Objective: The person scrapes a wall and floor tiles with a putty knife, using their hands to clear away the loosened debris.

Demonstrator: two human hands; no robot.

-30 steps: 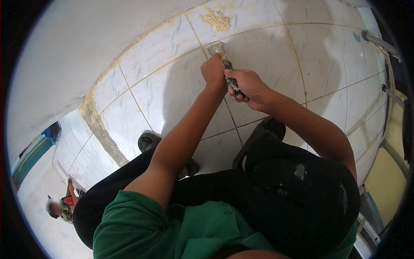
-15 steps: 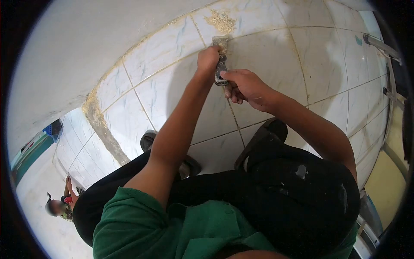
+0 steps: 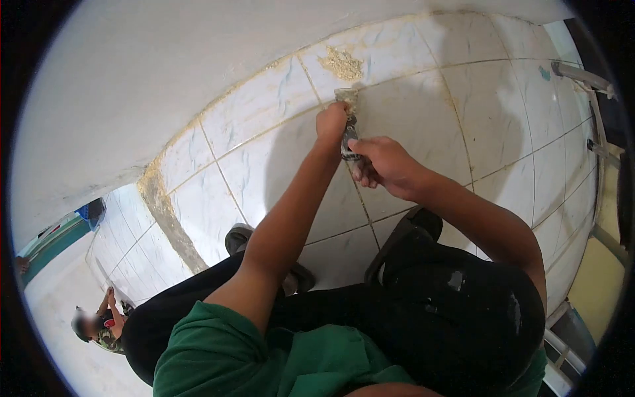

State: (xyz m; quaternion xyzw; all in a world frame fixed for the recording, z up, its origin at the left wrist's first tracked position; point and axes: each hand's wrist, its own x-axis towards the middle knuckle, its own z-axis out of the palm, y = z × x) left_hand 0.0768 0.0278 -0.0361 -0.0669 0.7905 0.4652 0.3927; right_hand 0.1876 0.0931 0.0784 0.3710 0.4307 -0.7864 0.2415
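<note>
The scraper (image 3: 350, 126) has swung from eleven o'clock round to twelve, its flat, crusted blade just short of the crumbly, straw-coloured debris (image 3: 344, 65) on the glossy white tiles (image 3: 410, 126). The left hand (image 3: 331, 121) clasps its neck; the right hand (image 3: 391, 165) has eased to a light pinch at the handle's six o'clock end, so the left seems to steer.

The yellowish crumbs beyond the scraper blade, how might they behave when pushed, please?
The crumbs would probably scatter, since they seem to lie as loose bits. They look light, being small flakes, and should slide fairly easily over the smooth-looking tiles.
</note>
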